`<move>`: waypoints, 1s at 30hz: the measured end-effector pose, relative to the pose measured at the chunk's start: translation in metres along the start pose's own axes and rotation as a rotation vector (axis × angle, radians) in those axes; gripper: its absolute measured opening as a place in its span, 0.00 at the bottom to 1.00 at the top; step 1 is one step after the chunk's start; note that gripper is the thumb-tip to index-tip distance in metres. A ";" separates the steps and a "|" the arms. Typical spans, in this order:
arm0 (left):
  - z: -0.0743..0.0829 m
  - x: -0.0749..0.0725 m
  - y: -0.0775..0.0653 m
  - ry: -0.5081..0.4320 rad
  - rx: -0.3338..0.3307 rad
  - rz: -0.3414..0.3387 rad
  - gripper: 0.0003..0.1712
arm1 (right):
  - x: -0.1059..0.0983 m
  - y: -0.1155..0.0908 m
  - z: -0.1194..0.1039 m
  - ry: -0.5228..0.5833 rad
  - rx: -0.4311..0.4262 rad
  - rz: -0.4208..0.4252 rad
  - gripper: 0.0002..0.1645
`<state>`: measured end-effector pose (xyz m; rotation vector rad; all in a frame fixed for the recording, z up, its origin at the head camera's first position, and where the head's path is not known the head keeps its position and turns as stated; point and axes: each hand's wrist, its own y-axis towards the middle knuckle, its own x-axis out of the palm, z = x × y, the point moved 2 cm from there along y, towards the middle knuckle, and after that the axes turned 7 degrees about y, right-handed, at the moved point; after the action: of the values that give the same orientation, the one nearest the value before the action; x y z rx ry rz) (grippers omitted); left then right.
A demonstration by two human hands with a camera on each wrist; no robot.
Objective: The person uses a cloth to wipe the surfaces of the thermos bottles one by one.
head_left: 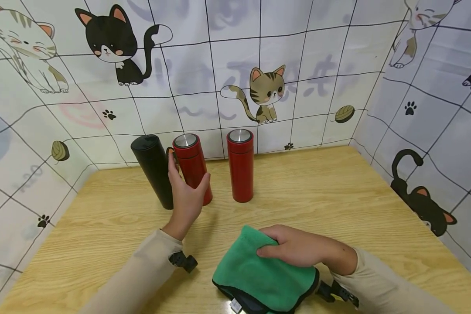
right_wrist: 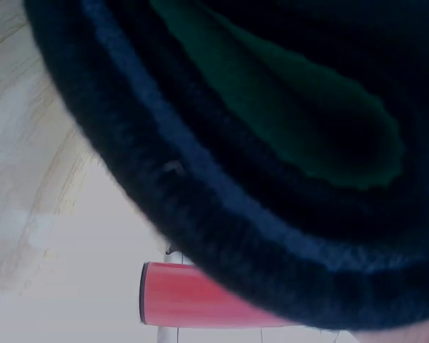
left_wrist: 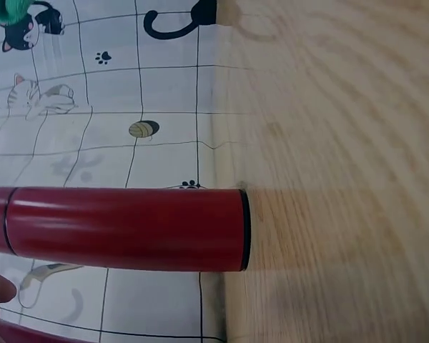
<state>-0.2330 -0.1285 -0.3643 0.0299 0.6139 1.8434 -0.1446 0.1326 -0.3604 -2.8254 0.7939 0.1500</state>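
My left hand (head_left: 187, 198) is at the left red thermos (head_left: 190, 163), its fingers fairly straight on the bottle's left side and its thumb toward the right. Whether it touches the thermos cannot be told. A black tumbler (head_left: 153, 170) stands just left of these fingers. Further right stands another red thermos (head_left: 241, 170), upright with a silver lid top; the left wrist view shows that red thermos (left_wrist: 129, 229) sideways. My right hand (head_left: 294, 246) pinches a folded green towel (head_left: 255, 274) with black edging and a dark underside. Close up, the towel (right_wrist: 222, 193) fills much of the right wrist view.
The bottles stand in a row on a wooden table (head_left: 318, 187), near its back edge. Behind and beside the table hangs a white grid-patterned sheet (head_left: 204, 61) with cartoon cats. A small white tag (head_left: 236, 306) sticks out from the towel's lower edge.
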 end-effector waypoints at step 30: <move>0.007 -0.011 -0.027 -0.047 -0.026 -0.088 0.49 | -0.030 -0.013 -0.012 -0.038 0.031 0.360 0.18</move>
<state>-0.2033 -0.1289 -0.3666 0.0283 0.5507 1.7600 -0.1624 0.1561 -0.3420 -2.6159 1.2764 0.2418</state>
